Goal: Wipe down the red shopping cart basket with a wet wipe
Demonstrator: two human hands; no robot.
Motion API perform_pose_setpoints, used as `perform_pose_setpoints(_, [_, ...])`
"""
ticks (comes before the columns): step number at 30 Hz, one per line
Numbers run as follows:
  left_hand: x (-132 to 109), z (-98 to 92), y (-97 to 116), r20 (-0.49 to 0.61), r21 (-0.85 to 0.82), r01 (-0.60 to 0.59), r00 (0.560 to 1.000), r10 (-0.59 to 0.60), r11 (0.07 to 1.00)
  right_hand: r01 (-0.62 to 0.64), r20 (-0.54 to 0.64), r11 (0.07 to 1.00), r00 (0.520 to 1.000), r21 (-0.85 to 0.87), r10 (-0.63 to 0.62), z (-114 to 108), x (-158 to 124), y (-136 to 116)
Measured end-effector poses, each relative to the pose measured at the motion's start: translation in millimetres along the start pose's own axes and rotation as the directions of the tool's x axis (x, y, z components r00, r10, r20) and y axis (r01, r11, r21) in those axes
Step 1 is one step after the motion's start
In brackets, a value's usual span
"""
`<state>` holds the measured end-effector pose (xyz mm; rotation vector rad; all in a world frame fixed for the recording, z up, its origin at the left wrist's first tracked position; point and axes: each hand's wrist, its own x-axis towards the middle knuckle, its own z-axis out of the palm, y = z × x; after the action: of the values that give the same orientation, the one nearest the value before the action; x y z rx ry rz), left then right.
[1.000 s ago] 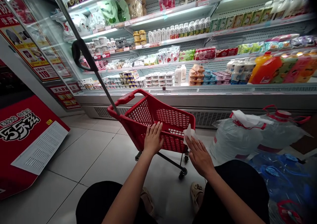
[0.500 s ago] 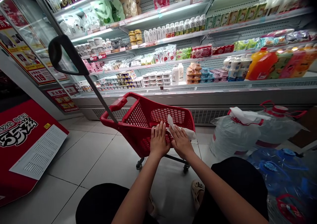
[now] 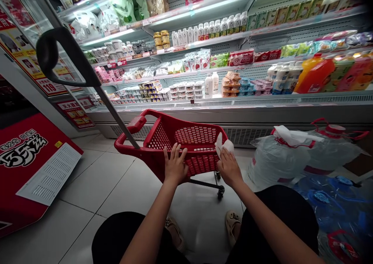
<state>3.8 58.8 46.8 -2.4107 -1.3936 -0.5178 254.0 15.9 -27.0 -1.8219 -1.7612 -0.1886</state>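
- Pale floor tiles [image 3: 116, 196] lie under everything, in a shop aisle; directions are read on a dial centred on the red basket [image 3: 201, 162], with the person at 6 o'clock.
- At 7 o'clock, the left hand [image 3: 175, 163] lies palm down on the basket's near side, fingers spread over the rim, not closed round anything.
- At 4 o'clock, the right hand [image 3: 229, 166] holds a crumpled white tissue [image 3: 228, 145] at the basket's right end; the tissue sticks up past the fingertips.
- The basket stands right in front of the person, its wall pierced with holes, a dark wheel [image 3: 220, 194] below it at 5 o'clock.
- A grey pole [image 3: 116, 118] slants up from the basket's left end towards 10 o'clock and carries a black loop handle [image 3: 87, 67].
- Two light-coloured shoes [image 3: 233, 223] rest on the tiles at 6 o'clock, between dark-clothed knees.
- Large clear bottles with red handles [image 3: 335, 128] stand at 3 o'clock, some plastic-wrapped; blue-tinted bottles [image 3: 323, 205] sit nearer, at 4.
- A red cabinet with a white vented panel [image 3: 49, 172] stands at 9 o'clock.
- Lit chiller shelves [image 3: 271, 118] span 12 o'clock, stacked with tubs, cartons and bottles; a big orange bottle [image 3: 313, 75] is at 1.
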Motion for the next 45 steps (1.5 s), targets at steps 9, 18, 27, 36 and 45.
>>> perform_pose_setpoints(9, [-0.7,2.9,1.5,-0.010,-0.008,-0.030,1.000,0.030,1.000,0.335,0.015,0.938,0.941,0.084,-0.338,2.3,10.8,-74.4])
perform_pose_setpoints(18, [-0.9,0.6,3.9,-0.024,-0.035,-0.027,0.999,0.026,0.999,0.058,0.022,0.996,0.998,-0.063,-0.057,-14.7,-6.2,56.2])
perform_pose_setpoints(27, [0.1,4.5,13.6,-0.017,-0.026,-0.012,1.000,0.011,1.000,0.219,-0.018,0.975,0.976,0.026,-0.218,0.1,5.1,-43.9])
perform_pose_setpoints(36, [-4.8,5.8,12.5,-0.006,-0.001,-0.038,0.999,0.038,0.999,0.232,-0.002,0.972,0.973,-0.041,-0.232,-16.3,-5.5,1.6])
perform_pose_setpoints(45, [-1.8,7.9,38.8,-0.015,0.018,-0.013,1.000,0.014,1.000,0.105,-0.065,0.994,0.992,0.018,-0.104,-18.6,3.6,-14.4])
